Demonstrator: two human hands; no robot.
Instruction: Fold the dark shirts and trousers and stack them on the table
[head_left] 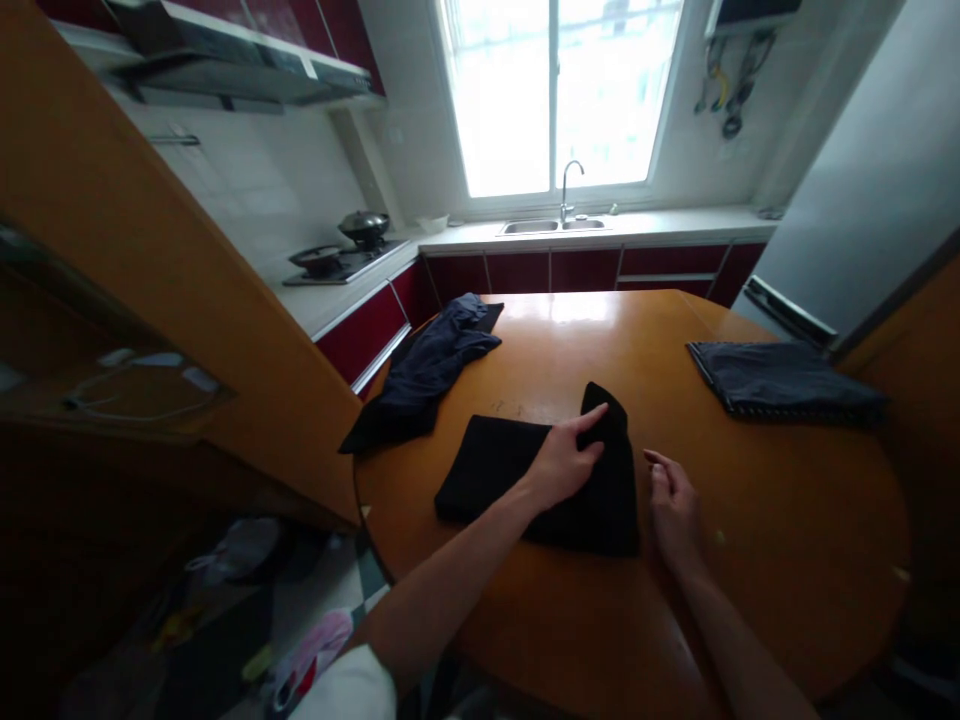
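Note:
A folded black garment (491,465) lies on the wooden table in front of me, a flap of it turned up at its far right corner. My left hand (561,465) rests on top of this cloth, index finger stretched towards the flap and thumb apart from it. Just beyond the garment's right edge, my right hand (675,510) is held side-on, its fingers loosely bent with nothing visible in them. A small gap separates it from the cloth. The garment's exact kind cannot be made out.
Crumpled dark clothing (442,360) lies at the table's left edge. A folded dark grey cloth (784,380) is on the right side of the round wooden table (757,540). Behind are a counter with a sink (531,227) and a stove (352,262); a refrigerator (862,200) stands right.

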